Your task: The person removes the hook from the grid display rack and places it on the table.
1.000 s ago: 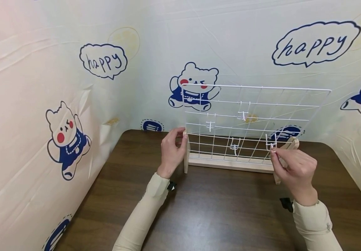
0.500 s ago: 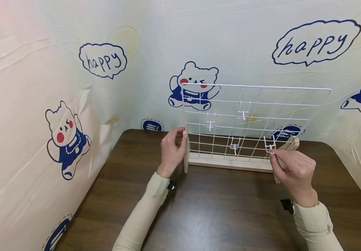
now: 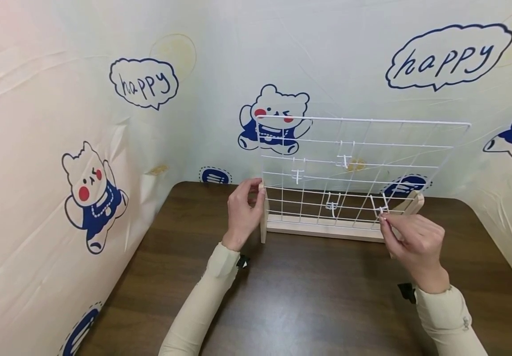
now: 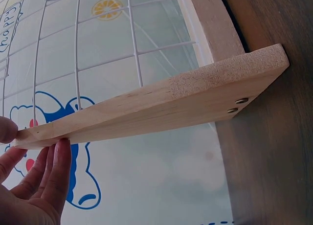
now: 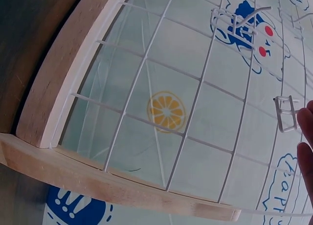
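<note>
A white wire grid panel [image 3: 362,148] stands upright in a light wooden stand [image 3: 322,229] on the dark brown table [image 3: 309,301]. My left hand [image 3: 256,193] grips the top of the stand's left wooden foot [image 4: 161,107], thumb above and fingers [image 4: 49,171] below. My right hand [image 3: 384,217] pinches a small white wire hook [image 3: 379,206] at the grid's lower right, and the same hook [image 5: 286,112] shows beside my fingertips [image 5: 305,132] in the right wrist view. Three more white hooks hang on the grid, at the middle left [image 3: 298,174], upper middle [image 3: 344,159] and lower middle [image 3: 332,205].
Cloth sheets printed with bears and "happy" bubbles [image 3: 144,84] wall in the table on the left, back and right. The stand's right wooden foot [image 3: 413,202] juts toward me just behind my right hand. Bare tabletop lies in front of the stand.
My right hand has dropped slightly down and left with the hook, whose prongs now lean to the left. My left hand stays on the stand's left foot.
</note>
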Tool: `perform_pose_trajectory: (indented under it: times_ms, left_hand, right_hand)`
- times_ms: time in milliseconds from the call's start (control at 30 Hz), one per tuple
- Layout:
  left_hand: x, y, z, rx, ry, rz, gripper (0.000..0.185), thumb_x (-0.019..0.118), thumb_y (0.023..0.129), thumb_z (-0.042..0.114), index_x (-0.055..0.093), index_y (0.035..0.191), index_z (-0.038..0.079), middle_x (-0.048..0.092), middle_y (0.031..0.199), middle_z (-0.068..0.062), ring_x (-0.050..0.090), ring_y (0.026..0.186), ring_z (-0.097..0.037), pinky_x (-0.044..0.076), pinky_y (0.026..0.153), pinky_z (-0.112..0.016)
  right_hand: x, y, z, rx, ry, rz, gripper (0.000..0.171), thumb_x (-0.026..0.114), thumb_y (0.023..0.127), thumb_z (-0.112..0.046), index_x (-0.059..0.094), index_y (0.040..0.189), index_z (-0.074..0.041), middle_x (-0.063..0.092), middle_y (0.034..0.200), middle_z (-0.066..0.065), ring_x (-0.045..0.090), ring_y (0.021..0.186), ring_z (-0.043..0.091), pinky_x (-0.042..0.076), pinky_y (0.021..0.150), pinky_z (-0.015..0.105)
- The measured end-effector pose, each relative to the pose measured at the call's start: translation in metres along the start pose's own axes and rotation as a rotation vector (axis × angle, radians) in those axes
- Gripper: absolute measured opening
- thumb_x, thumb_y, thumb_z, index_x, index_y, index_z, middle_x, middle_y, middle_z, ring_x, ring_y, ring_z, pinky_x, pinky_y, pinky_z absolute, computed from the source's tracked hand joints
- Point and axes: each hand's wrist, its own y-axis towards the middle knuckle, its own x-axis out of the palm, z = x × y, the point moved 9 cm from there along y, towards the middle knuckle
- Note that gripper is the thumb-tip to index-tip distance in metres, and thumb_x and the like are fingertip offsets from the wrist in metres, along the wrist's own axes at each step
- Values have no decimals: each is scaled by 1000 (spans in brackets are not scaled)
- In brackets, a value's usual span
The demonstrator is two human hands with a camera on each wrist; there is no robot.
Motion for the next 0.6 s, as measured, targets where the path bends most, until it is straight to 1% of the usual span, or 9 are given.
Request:
perform_pose_trajectory:
  times_ms: [133, 233, 400, 467, 600]
  left_hand:
    - [-1, 1, 0, 5, 6, 4, 24, 65, 102, 19, 70, 122, 8, 75, 111, -10, 76, 95, -22, 66, 72, -34]
    - [-1, 1, -1, 6, 1, 4, 23, 64, 102, 18, 70, 122, 9, 75, 110, -9, 76, 95, -21, 66, 71, -33]
    - [0, 0, -1, 7, -2, -1, 23, 64, 102, 18, 70, 122, 8, 75, 110, -10, 76, 95, -21, 66, 72, -33]
    - [0, 0, -1, 9, -1, 1, 23, 64, 102, 18, 70, 122, 8, 75, 110, -10, 76, 95, -22, 66, 72, -34]
    - [-1, 1, -1, 1, 2, -3, 23, 65, 102, 19, 70, 123, 9, 75, 111, -10, 76, 96, -22, 67, 73, -34]
  right_hand:
    - [1, 0, -1, -9, 0, 16, 45, 66, 100, -33, 77, 74, 2, 71, 62, 14, 56, 44, 26, 48, 54, 27]
    - [1, -1, -2, -20, 2, 27, 44, 66, 99, -31, 76, 72, 2, 70, 61, 13, 55, 44, 25, 46, 54, 28]
    - [2, -4, -4, -28, 9, 17, 44, 66, 100, -31, 77, 73, 2, 72, 63, 14, 59, 46, 27, 50, 60, 23]
    - [2, -4, -4, -32, 12, 18, 44, 66, 100, -31, 77, 73, 2, 72, 64, 14, 60, 47, 28, 51, 60, 23]
    - [3, -5, -5, -38, 15, 20, 43, 66, 100, -30, 76, 73, 1, 72, 63, 13, 60, 47, 28, 49, 58, 27]
